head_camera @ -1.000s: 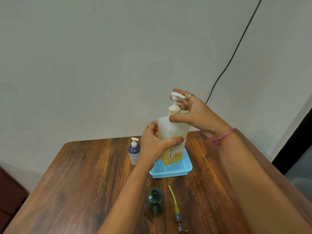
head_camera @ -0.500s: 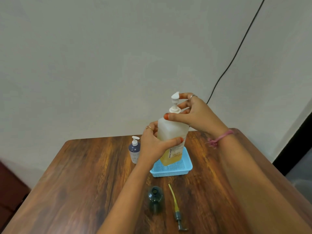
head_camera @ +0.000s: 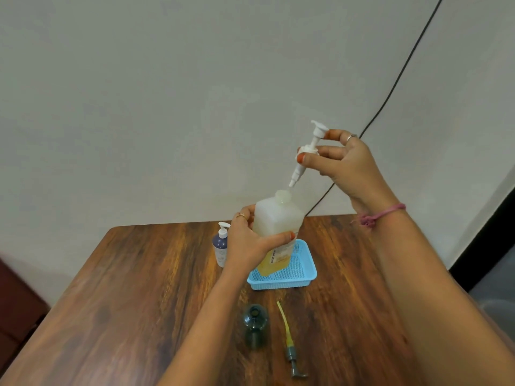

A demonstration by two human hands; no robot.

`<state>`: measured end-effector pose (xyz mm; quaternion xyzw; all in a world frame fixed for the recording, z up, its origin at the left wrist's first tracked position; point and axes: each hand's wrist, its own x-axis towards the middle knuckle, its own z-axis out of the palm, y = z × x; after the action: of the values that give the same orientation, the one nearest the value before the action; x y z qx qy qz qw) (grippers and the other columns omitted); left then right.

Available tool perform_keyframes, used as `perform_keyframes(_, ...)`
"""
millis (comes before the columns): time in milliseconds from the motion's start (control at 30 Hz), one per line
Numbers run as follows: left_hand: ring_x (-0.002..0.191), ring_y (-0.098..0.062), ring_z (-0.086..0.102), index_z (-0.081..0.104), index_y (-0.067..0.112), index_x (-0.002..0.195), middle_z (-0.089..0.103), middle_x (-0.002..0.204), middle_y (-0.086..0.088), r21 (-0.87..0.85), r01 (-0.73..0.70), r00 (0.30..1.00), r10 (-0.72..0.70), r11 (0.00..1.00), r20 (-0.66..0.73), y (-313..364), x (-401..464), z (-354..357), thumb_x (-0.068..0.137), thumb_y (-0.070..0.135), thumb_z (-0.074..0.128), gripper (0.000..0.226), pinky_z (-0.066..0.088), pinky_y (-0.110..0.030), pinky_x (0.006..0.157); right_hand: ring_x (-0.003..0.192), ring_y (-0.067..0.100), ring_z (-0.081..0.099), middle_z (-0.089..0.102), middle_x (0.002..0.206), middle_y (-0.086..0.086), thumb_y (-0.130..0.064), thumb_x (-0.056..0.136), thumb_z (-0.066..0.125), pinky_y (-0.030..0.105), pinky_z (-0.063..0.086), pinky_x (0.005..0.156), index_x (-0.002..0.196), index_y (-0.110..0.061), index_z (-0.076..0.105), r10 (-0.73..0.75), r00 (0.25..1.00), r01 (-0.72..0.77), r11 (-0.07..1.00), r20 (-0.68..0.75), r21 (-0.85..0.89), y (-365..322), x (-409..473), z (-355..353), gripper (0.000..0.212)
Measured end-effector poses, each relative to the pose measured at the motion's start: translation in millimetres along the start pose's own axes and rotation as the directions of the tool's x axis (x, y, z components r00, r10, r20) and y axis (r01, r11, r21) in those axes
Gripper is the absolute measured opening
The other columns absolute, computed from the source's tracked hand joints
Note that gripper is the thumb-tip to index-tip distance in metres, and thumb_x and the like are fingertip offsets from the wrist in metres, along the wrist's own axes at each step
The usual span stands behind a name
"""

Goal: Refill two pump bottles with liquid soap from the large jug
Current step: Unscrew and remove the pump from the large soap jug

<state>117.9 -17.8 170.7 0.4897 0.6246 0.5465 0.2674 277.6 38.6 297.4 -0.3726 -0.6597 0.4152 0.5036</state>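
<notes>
Her right hand (head_camera: pixel 349 165) pinched the white pump (head_camera: pixel 308 151) clear above the jug's open neck, while the left hand (head_camera: pixel 252 243) gripped the large jug (head_camera: pixel 276 221) standing in the blue basket (head_camera: pixel 302 275) on the table (head_camera: pixel 139 288).

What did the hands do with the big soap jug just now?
The right hand lifted the white pump up out of the large jug; its tip hangs just above the open neck. The left hand still holds the jug in the blue basket.
</notes>
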Motion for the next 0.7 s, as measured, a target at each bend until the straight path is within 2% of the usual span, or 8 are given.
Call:
perform_keyframes(100, 0.104, -0.014, 0.059, 0.05, 0.024, 0.123, 0.056, 0.119, 0.002, 0.016, 0.012, 1.0, -0.012, 1.0, -0.011, -4.0, 1.9, -0.5, 0.054, 0.035, 0.093, 0.082, 0.059, -0.029, 0.078, 0.098, 0.015, 0.068, 0.074, 0.102, 0.004, -0.017, 0.074, 0.08, 0.033, 0.05, 0.087, 0.088, -0.022, 0.066, -0.016, 0.999, 0.018, 0.999, -0.035, 0.04, 1.7, 2.0, -2.2, 0.021)
perform_keyframes(133, 0.104, -0.014, 0.059, 0.05, 0.024, 0.123, 0.056, 0.119, 0.002, 0.021, 0.013, 1.0, -0.013, 1.0, -0.012, -4.8, 2.0, -0.6, 0.054, 0.035, 0.093, 0.082, 0.058, -0.029, 0.078, 0.1, 0.015, 0.068, 0.073, 0.105, 0.004, -0.016, 0.074, 0.08, 0.033, 0.05, 0.09, 0.089, -0.021, 0.068, -0.016, 0.999, 0.019, 0.998, -0.042, 0.058, 1.2, 2.3, -3.1, 0.02)
perform_keyframes(233, 0.105, -0.014, 0.058, 0.05, 0.023, 0.125, 0.055, 0.12, 0.002, 0.019, 0.019, 1.0, -0.019, 1.0, -0.021, -7.5, 2.7, -1.2, 0.055, 0.033, 0.093, 0.083, 0.057, -0.027, 0.077, 0.099, 0.011, 0.069, 0.075, 0.1, 0.001, -0.012, 0.077, 0.077, 0.028, 0.05, 0.09, 0.107, -0.012, 0.063, -0.013, 0.998, 0.02, 0.994, -0.065, 0.111, -2.5, 3.1, -7.1, 0.034)
perform_keyframes(400, 0.105, -0.016, 0.059, 0.051, 0.021, 0.125, 0.056, 0.119, 0.002, 0.008, 0.044, 0.998, -0.044, 0.999, -0.039, -10.7, 3.5, -2.4, 0.054, 0.03, 0.094, 0.084, 0.058, -0.03, 0.079, 0.099, 0.012, 0.069, 0.075, 0.099, 0.003, -0.01, 0.079, 0.075, 0.026, 0.05, 0.091, 0.101, -0.014, 0.063, -0.014, 0.993, 0.033, 0.985, -0.114, 0.168, -5.7, 5.5, -15.0, 0.025)
perform_keyframes(700, 0.103, -0.014, 0.058, 0.05, 0.022, 0.123, 0.056, 0.117, 0.003, -0.012, 0.056, 0.998, -0.056, 0.998, -0.04, -12.0, 4.4, -3.0, 0.055, 0.028, 0.093, 0.081, 0.054, -0.02, 0.07, 0.099, 0.012, 0.069, 0.074, 0.101, 0.004, -0.01, 0.081, 0.074, 0.021, 0.05, 0.085, 0.107, -0.009, 0.062, -0.028, 0.986, 0.063, 0.975, -0.164, 0.212, -4.6, 6.1, -21.5, 0.029)
